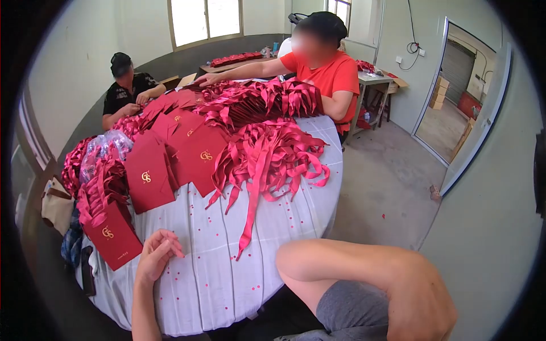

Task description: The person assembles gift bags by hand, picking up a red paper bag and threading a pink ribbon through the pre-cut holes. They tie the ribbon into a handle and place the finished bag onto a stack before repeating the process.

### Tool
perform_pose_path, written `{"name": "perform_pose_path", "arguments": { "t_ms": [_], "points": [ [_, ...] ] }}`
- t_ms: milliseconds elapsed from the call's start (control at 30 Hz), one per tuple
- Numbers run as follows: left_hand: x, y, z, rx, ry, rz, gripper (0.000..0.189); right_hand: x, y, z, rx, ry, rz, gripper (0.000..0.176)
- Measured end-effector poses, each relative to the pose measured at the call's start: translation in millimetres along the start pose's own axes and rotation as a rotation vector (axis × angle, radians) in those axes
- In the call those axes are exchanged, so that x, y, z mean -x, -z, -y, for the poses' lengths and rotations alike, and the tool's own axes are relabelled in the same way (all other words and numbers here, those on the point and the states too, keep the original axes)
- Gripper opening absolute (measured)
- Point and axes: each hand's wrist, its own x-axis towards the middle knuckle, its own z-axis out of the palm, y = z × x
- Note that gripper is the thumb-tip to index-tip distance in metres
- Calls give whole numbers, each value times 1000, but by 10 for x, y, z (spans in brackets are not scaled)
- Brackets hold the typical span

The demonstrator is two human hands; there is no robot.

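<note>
Above the near left part of the table, my left hand (161, 253) is loosely curled and holds nothing, its fingers partly apart. It is nearest to a red gift bag (114, 238) with a gold emblem, which lies flat on the cloth. My right hand (424, 304) is bent back close to my body at the lower right; its fingers are hidden. More red gift bags (149, 173) lie overlapping in the middle left. Beside them spreads a heap of pink-red ribbon handles (273, 153), with one ribbon hanging toward me.
A white cloth with small red dots covers the round table (199, 307). A person in a red shirt (324, 74) reaches over the far bags; another in black (133, 85) handles bags at the far left. Clear plastic wrap (105, 148) lies left. A doorway (455, 85) stands right.
</note>
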Motion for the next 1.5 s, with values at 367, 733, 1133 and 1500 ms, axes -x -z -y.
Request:
{"name": "perform_pose_path", "arguments": {
  "t_ms": [367,733,1133,1500],
  "points": [
    [-1,5,8,4,-6,-9,22,101,145,119,17,-29,17,19],
    [20,-35,-33,29,3,0,26,628,927,-142,-310,199,-669,11],
    [36,-42,-33,-21,44,-10,22,3355,581,-2039,1208,-1931,-733,54],
    [2,-57,-46,-30,54,13,22,3152,591,-2030,1292,-2151,-802,69]
  ]
}}
